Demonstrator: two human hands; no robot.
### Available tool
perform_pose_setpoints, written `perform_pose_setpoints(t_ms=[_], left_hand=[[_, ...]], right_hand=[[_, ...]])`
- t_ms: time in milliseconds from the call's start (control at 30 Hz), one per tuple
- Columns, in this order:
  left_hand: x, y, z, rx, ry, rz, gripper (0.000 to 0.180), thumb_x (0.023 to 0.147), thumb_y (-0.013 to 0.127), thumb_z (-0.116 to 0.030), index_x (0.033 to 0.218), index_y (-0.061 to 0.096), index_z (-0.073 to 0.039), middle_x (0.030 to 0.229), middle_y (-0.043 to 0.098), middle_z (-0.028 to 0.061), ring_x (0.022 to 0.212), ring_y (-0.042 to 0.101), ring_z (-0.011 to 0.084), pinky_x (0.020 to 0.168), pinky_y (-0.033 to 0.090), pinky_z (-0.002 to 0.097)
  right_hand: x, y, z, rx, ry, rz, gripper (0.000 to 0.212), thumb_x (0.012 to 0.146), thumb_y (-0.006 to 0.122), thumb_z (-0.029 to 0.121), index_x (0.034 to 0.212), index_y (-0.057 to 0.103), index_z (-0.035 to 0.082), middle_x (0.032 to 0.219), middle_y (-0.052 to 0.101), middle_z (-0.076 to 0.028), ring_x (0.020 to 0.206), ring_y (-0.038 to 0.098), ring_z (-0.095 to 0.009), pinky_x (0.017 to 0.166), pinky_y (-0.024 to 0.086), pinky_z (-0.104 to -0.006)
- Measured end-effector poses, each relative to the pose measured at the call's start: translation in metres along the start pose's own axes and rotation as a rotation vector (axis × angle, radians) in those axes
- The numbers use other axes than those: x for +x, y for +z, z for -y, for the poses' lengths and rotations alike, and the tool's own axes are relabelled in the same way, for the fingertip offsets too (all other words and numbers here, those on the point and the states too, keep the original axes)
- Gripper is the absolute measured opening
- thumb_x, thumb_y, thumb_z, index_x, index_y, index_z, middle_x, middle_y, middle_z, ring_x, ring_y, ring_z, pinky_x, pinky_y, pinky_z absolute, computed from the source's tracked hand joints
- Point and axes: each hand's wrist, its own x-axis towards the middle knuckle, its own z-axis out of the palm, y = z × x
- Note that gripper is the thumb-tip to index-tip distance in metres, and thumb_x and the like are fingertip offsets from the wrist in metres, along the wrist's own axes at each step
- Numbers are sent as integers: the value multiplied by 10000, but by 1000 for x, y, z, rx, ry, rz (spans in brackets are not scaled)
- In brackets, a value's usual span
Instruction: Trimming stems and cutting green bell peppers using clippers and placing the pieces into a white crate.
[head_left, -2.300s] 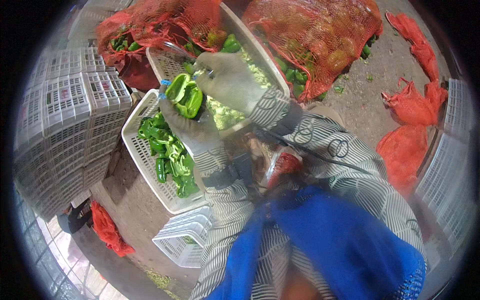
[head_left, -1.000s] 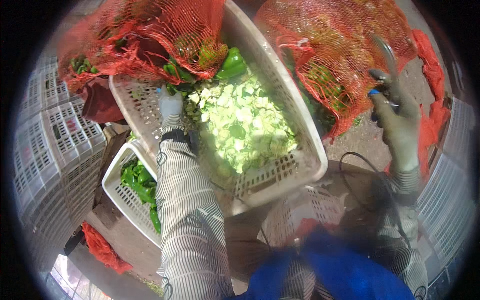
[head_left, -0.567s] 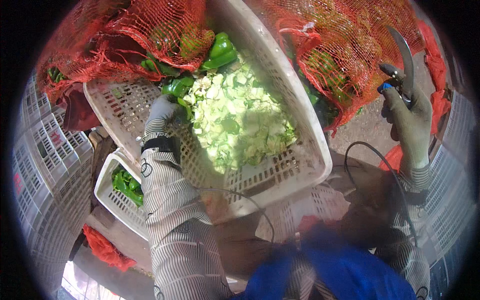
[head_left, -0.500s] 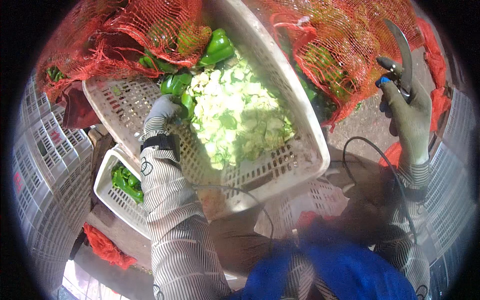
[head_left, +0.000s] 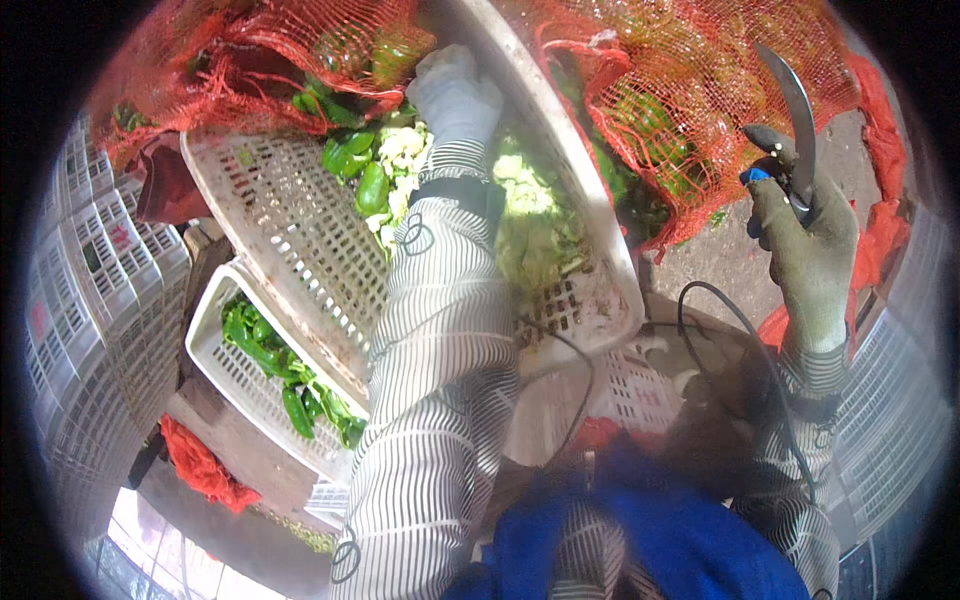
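My left hand (head_left: 455, 95), in a pale glove, reaches to the far part of a large white slotted crate (head_left: 290, 245). Its fingers curl downward over the spot where a large green bell pepper lay, and whatever they hold is hidden under the hand. Beside my left wrist are green peppers (head_left: 372, 187) and a heap of pale green cut pieces (head_left: 525, 185), partly covered by my striped sleeve. Off to the right, my right hand (head_left: 810, 235), in a dirty glove, is closed on a curved knife (head_left: 798, 120). The knife's blade points up and away.
Red mesh sacks (head_left: 690, 80) of peppers lie beyond and right of the crate. A smaller white basket (head_left: 215, 350) with long green peppers stands at the left. Stacked grey crates (head_left: 100, 290) rise at the far left. A black cable (head_left: 735, 300) loops near my right arm.
My left hand has moved away and to the right, from the peppers at the crate's middle to the large bell pepper, which it now covers. My right hand still holds the knife at the right.
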Motion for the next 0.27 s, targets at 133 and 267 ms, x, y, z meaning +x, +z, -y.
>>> perform_pose_setpoints(t_ms=[133,267], left_hand=[[-37,4,28,-776,-145,-320,212,749,608,-86,928,679,3,874,666,193,860,631,333,840,489,398],[-55,3,120,-543,-248,-363,233,782,623,-110,976,681,3,935,678,197,890,635,323,877,483,388]], right_hand=[[4,-11,-18,-47,-12,-40,320,878,604,73,1196,642,61,850,622,2,651,514,-31,572,433,-190],[7,-8,-11,-91,74,-73,336,879,614,97,1213,637,73,857,628,-1,652,525,-38,578,442,-190]])
